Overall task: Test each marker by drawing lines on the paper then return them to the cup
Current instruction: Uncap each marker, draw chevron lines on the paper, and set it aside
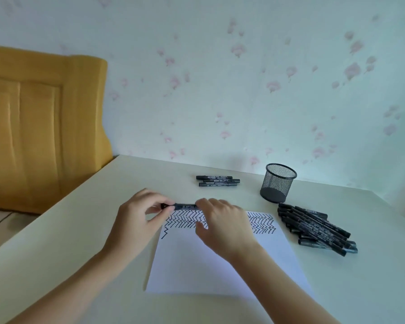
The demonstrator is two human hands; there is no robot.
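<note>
I hold one black marker (185, 206) level above the top edge of the white paper (220, 265). My left hand (138, 216) pinches its left end, where the cap sits, and my right hand (222, 223) grips its right part. The paper carries rows of black zigzag lines across its top. A black mesh cup (277, 182) stands at the back right, with nothing visible inside. A pile of several black markers (318, 228) lies right of the paper. Three more markers (218, 180) lie side by side behind the paper.
The pale table (80, 242) meets a flowered wall at the back. A yellow padded headboard or chair back (40, 127) stands off the table's left edge.
</note>
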